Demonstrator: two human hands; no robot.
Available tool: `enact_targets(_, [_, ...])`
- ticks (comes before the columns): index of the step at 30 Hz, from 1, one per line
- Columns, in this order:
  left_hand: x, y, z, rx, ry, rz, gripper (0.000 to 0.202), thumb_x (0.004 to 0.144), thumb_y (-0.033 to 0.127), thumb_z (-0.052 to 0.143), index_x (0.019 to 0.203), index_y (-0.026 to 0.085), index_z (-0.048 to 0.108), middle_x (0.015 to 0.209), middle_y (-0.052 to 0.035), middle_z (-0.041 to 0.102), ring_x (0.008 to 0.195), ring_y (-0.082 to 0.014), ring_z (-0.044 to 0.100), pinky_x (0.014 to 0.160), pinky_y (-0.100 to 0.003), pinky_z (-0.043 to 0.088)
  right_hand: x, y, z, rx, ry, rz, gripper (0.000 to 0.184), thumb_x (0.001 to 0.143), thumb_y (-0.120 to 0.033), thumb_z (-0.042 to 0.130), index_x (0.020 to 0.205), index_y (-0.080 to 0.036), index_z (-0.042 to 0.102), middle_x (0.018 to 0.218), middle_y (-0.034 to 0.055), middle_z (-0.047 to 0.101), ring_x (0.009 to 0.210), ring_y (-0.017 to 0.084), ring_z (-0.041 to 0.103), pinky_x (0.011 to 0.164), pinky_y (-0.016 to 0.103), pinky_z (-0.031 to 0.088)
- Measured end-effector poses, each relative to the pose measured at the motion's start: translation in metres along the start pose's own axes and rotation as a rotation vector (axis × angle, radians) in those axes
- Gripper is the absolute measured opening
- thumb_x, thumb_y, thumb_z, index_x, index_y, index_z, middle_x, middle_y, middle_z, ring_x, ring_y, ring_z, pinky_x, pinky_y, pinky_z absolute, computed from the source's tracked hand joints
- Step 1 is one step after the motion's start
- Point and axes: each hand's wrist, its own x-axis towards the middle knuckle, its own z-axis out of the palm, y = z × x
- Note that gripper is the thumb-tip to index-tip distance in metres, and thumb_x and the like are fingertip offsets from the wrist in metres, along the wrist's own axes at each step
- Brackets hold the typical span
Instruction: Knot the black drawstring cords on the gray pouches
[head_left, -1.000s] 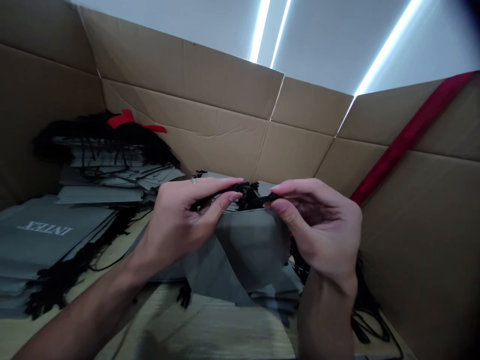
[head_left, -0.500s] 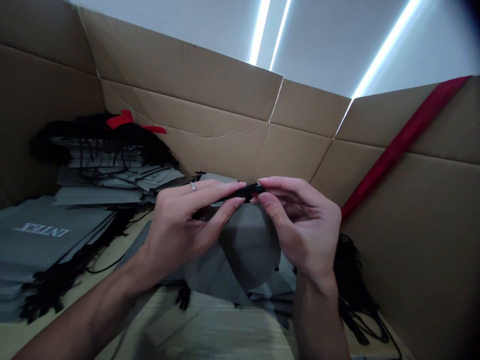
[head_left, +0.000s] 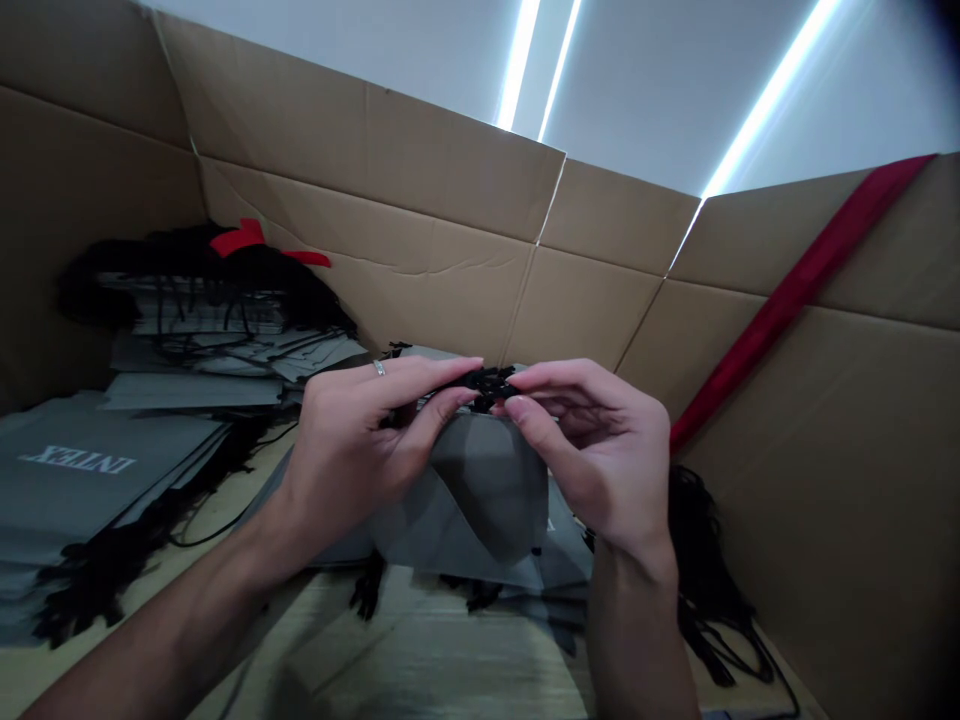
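1. Pinching a bunch of black cord (head_left: 489, 385) between my fingertips, I hold it at the top edge of a grey fabric bag (head_left: 487, 480), centred in front of me.
2. My left hand (head_left: 352, 440) and right hand (head_left: 592, 450) are both almost closed, each thumb pressed toward its fingers on the cord, their tips nearly meeting.
3. The thin cord could slip if either pinch eases, and the bag's weight could drag it loose.
4. Loose black cords (head_left: 697, 540) beside my right wrist could snag.
5. A cardboard wall (head_left: 360, 200) rises ahead and a stack of grey bags (head_left: 75, 480) lies left, so the open room is mostly toward me.
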Motion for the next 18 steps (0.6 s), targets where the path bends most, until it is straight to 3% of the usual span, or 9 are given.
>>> enact_targets(7, [0.001,-0.002,0.000,-0.035,0.022,0.082,0.019,0.103,0.016,0.080,0.119,0.025,0.086,0.111,0.0019,0.090,0.092,-0.0140,0.087,0.089,-0.021,0.069,0.001,0.003,0.000,-0.009,0.020,-0.019,0.016,0.097,-0.016,0.088,0.108,-0.028,0.088,0.100,-0.0019,0.087,0.088,0.013,0.084,0.082,0.019,0.069])
enact_targets(14, [-0.001,-0.002,0.001,0.011,0.009,0.062,0.019,0.103,0.016,0.079,0.120,0.024,0.085,0.111,0.0006,0.090,0.093,-0.0146,0.087,0.091,-0.021,0.068,0.001,-0.001,-0.009,-0.003,0.021,-0.053,0.017,0.096,-0.017,0.090,0.108,-0.029,0.088,0.099,-0.0020,0.086,0.085,0.011,0.083,0.079,0.017,0.068])
enact_targets(18, [-0.002,0.000,0.002,0.005,-0.031,0.070,0.022,0.105,0.015,0.076,0.122,0.027,0.083,0.113,0.0018,0.090,0.094,-0.0151,0.086,0.089,-0.023,0.069,0.003,0.001,-0.007,0.036,0.029,-0.067,0.029,0.093,-0.016,0.093,0.116,-0.032,0.088,0.105,-0.0017,0.088,0.092,0.014,0.086,0.086,0.019,0.070])
